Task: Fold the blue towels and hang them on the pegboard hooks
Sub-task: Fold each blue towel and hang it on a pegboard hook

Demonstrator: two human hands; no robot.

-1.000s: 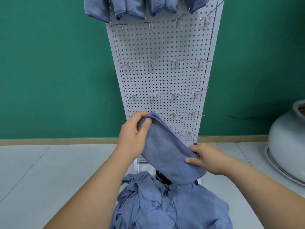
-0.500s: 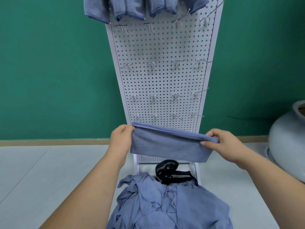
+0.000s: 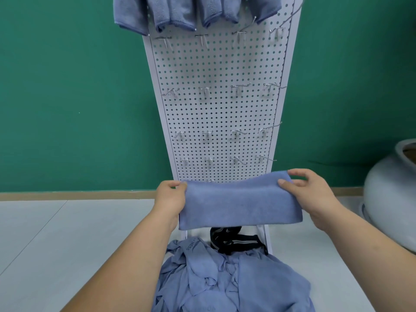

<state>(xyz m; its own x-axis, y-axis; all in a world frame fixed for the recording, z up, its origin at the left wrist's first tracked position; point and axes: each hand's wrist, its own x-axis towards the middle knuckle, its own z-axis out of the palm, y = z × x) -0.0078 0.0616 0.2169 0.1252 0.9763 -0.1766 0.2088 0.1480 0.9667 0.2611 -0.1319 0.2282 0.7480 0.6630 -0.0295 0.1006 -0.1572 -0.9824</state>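
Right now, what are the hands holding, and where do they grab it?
A folded blue towel: left hand grips its left end, right hand its right end.

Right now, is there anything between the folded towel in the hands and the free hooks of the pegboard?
Nothing visible stands between them. The left hand and right hand hold the folded towel in front of the lower pegboard, and the bare hooks above it are uncovered. Only the top row carries hung towels.
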